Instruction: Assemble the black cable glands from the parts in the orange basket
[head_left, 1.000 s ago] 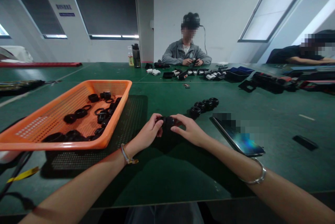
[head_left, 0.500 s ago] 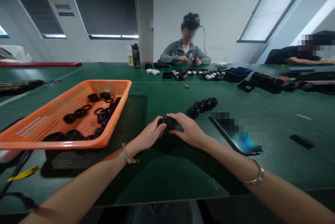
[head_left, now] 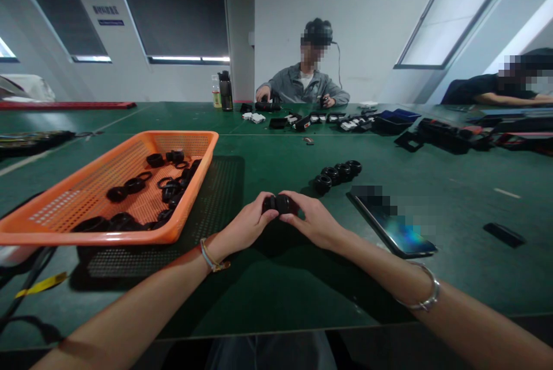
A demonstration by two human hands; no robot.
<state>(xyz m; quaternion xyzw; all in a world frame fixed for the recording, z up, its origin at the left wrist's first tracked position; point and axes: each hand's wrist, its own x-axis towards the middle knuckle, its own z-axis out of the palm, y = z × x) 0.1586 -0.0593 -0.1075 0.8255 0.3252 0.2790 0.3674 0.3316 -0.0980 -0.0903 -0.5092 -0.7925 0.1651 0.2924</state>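
My left hand (head_left: 254, 217) and my right hand (head_left: 311, 215) meet in front of me, above the green table. Both are closed on a small black round fitting (head_left: 282, 204), the left gripping its left end and the right its right end. The fitting lies sideways, with a groove round its middle; its finer details are too dark to tell. Beyond my right hand, several similar black ring-shaped fittings (head_left: 331, 174) stand in a slanting row. At my left is an orange basket (head_left: 196, 182) holding loose black fittings and rings (head_left: 135, 185).
A phone (head_left: 395, 226) lies right of my right hand, with a small black piece (head_left: 504, 235) farther right. Across the table (head_left: 268, 154) a person (head_left: 305, 85) sits behind small black and white parts (head_left: 302, 122). Two bottles (head_left: 225, 92) stand at the back. Another person sits far right.
The fingers of both my hands have shifted slightly around the fitting, which stays in about the same place. Across the table, the person's one hand has moved left to a black object.
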